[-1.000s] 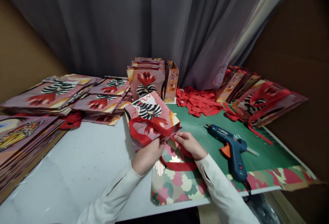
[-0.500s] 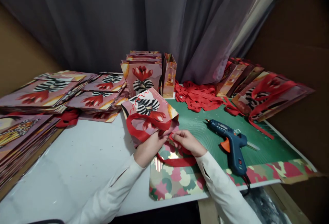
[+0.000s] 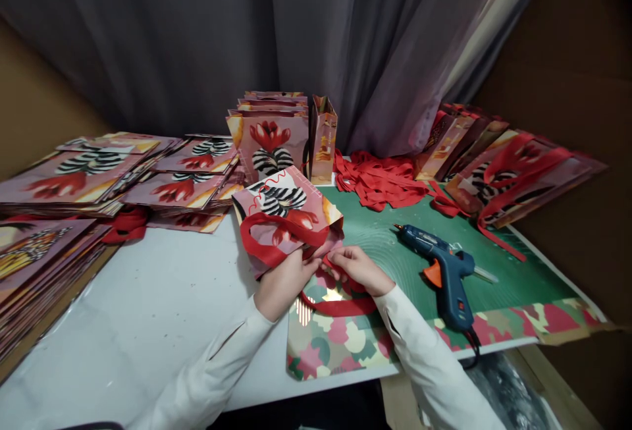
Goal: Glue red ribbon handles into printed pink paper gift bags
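Observation:
A small pink gift bag printed with a red flower and zebra stripes lies tilted on the table in front of me. My left hand grips its open rim by the red ribbon handle. My right hand pinches the rim and a second red ribbon loop that trails toward me. Both hands meet at the bag's mouth, over a camouflage-patterned sheet.
A blue glue gun lies on the green cutting mat to my right. Loose red ribbons are heaped behind it. Standing bags are at the back, flat bag stacks at left, finished bags at right.
The bag and both hands have stayed together at the bag's mouth, with only small finger movement. The view has drifted slightly, shifting everything a little left and up.

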Tool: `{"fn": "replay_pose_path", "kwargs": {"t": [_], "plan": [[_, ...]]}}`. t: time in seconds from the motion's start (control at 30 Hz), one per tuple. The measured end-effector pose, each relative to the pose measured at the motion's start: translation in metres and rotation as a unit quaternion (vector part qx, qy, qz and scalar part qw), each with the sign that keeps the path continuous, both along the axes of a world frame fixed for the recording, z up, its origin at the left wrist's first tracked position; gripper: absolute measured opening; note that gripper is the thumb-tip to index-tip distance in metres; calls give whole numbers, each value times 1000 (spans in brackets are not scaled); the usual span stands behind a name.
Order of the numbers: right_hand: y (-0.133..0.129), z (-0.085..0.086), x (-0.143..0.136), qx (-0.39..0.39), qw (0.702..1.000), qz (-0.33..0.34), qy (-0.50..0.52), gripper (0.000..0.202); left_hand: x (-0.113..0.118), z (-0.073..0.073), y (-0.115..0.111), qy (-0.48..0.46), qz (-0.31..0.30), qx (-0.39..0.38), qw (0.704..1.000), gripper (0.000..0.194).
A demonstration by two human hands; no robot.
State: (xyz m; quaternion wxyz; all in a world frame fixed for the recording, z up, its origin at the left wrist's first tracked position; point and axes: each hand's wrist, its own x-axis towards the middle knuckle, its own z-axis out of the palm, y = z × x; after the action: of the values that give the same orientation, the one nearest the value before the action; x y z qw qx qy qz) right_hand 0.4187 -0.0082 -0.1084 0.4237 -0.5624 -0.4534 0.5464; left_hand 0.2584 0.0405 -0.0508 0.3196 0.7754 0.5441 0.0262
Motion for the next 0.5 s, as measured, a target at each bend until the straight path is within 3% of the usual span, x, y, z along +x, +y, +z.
{"fn": "replay_pose_path", "kwargs": {"t": [0.5], "plan": [[-1, -1, 2, 36, 999, 22, -5, 42, -1, 0, -1, 3, 0, 20, 1000, 29]]}}
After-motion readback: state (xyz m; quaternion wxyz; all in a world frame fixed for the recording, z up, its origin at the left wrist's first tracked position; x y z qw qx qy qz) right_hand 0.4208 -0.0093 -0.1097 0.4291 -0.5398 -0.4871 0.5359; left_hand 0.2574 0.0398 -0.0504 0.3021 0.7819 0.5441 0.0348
